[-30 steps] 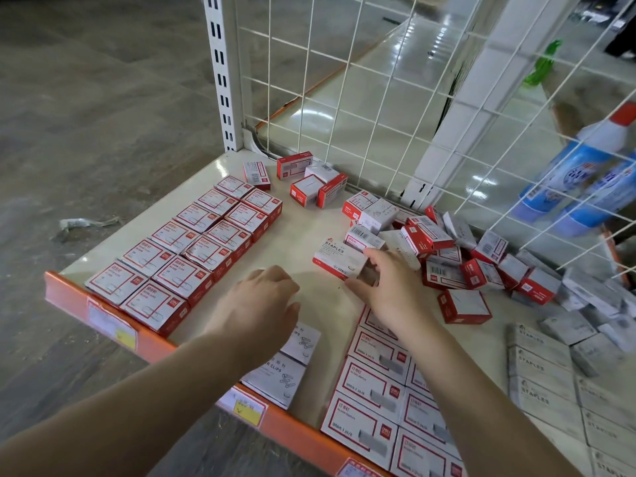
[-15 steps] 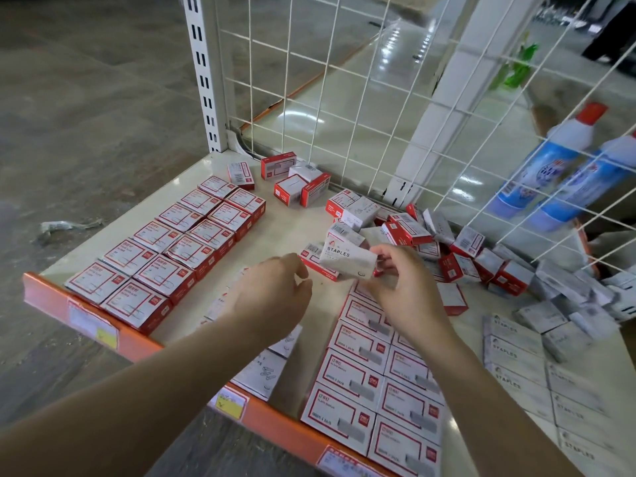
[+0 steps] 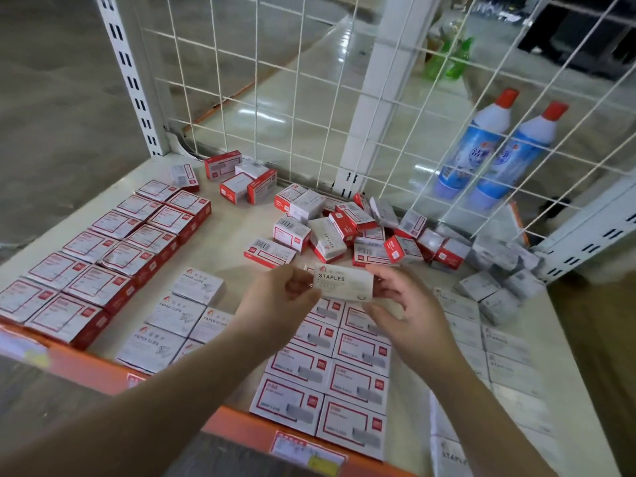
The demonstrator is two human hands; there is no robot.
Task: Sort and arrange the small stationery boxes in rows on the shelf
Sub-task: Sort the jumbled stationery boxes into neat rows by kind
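A white box printed STAPLES (image 3: 344,283) is held above the shelf (image 3: 223,249) between both hands. My left hand (image 3: 275,301) pinches its left end and my right hand (image 3: 406,304) pinches its right end. Red-and-white boxes lie in two neat rows at the left (image 3: 103,256). White PAPER CLIPS boxes (image 3: 172,321) sit in rows at the front, left of my arms. More red-framed boxes (image 3: 330,373) lie in rows under my hands. White STAPLES boxes (image 3: 499,356) form rows at the right. A loose heap of mixed boxes (image 3: 351,228) lies at the back.
A white wire grid (image 3: 309,98) closes the back of the shelf, with a slotted upright (image 3: 134,80) at the left. Two blue bottles with red caps (image 3: 499,146) stand behind the grid. An orange front rail (image 3: 213,421) carries price labels.
My right hand lifted the white STAPLES box from the heap's edge toward me. My left hand rose from the paper clip boxes and took hold of the box's other end.
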